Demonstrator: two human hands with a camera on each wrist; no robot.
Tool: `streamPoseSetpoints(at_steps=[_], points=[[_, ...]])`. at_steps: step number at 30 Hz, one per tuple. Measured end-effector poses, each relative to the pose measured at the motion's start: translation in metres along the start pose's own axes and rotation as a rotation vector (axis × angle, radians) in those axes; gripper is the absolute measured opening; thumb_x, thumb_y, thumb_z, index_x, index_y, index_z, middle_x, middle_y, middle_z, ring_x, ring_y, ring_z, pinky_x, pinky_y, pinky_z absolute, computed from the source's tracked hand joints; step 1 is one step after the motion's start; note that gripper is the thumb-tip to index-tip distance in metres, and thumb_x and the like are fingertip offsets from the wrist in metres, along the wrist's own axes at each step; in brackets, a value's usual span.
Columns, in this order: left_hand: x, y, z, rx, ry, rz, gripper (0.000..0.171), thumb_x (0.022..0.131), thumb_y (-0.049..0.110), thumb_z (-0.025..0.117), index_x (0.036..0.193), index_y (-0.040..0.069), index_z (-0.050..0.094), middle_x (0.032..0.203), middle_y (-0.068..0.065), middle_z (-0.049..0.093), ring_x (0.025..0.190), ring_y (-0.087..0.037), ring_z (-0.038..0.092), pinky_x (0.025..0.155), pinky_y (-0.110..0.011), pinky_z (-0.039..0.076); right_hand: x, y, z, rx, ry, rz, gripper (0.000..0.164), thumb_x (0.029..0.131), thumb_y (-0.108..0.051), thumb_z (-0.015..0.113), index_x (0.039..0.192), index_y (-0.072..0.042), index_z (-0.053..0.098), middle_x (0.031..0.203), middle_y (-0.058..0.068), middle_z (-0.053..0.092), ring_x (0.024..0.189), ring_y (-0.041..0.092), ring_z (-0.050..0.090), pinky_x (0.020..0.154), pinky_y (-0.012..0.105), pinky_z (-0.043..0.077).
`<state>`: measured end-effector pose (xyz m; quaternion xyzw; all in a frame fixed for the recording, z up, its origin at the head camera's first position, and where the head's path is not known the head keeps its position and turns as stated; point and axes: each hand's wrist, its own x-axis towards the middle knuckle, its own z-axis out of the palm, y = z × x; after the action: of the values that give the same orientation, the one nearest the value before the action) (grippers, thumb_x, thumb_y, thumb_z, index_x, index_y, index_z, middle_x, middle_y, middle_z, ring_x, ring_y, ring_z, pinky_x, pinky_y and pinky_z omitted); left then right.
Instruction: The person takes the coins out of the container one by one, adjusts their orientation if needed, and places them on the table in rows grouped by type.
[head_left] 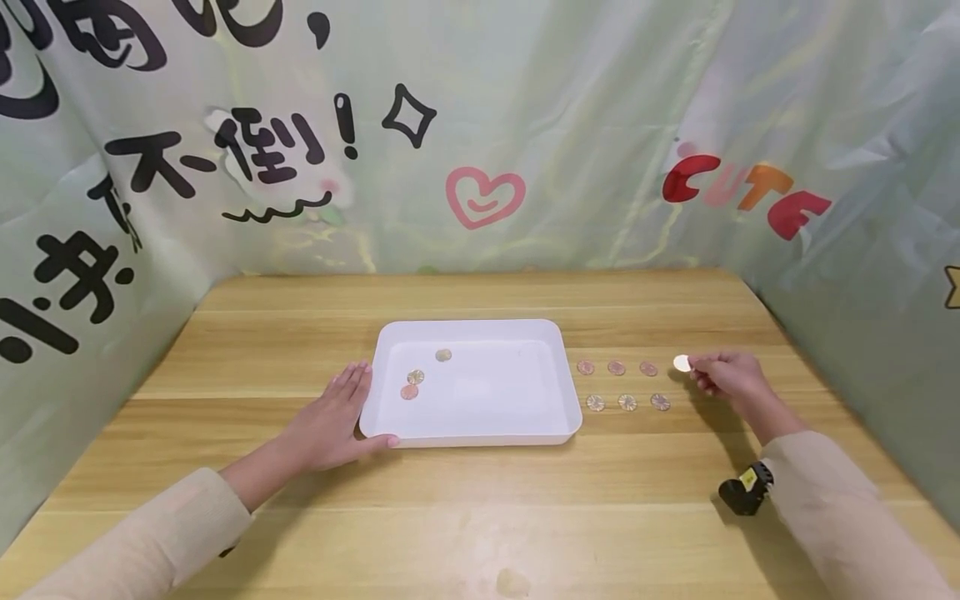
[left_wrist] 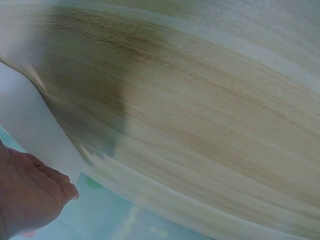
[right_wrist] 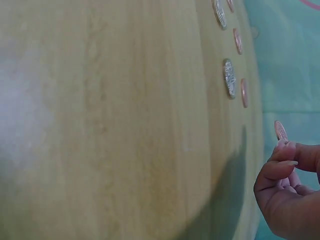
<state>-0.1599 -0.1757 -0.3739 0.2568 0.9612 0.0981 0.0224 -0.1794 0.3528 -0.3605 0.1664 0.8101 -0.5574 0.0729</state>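
Pinching right hand [head_left: 726,375]: I see thumb and fingertip nipping the edge of the held coin [head_left: 681,363], the other fingers curled beneath; it looks raised off the wooden table [head_left: 487,517], just past the right end of the far row.
Held coin: so little of it is gripped that I judge a slip the likeliest fault; a small roll of the thumb could drop it onto its rim and send it wandering.
Far row: three coppery coins [head_left: 617,368]; I could knock the end one by coming in low.
Near row: three paler coins [head_left: 627,402]; a leftward swing of my right sleeve [head_left: 817,479] might sweep them askew.
White tray [head_left: 502,387]: its right wall stands just beside both rows, so a shove from the left would push into the first coins.
Left hand [head_left: 333,421]: fingers side by side along the left rim, thumb apart at the near rim; too much weight there might tip it.
Tray coins [head_left: 443,355]: three lie inside, toward the left; tilting could slide them.
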Motion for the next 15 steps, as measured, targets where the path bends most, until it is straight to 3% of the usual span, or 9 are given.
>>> streamPoseSetpoints(at_steps=[7,15], points=[[0.000,-0.001,0.002,-0.010,-0.005,-0.013,0.104,0.081,0.064,0.053,0.141,-0.013,0.021,0.150,-0.029,0.020,0.140,-0.042,0.019,0.113,-0.051,0.023,0.010,0.006,0.003,-0.052,0.050,0.067,0.022,0.094,-0.014,0.049,0.076,-0.009,0.060,0.058,-0.012,0.055,0.053,0.001,0.048,0.050,0.017,0.044],[0.000,-0.001,0.002,-0.003,0.002,-0.013,0.104,0.080,0.065,0.053,0.141,-0.013,0.021,0.149,-0.029,0.021,0.139,-0.042,0.020,0.113,-0.051,0.023,0.016,0.009,0.006,-0.135,0.091,0.071,0.020,0.093,-0.014,0.051,0.080,-0.002,0.061,0.054,-0.012,0.055,0.050,0.001,0.046,0.046,0.018,0.042]])
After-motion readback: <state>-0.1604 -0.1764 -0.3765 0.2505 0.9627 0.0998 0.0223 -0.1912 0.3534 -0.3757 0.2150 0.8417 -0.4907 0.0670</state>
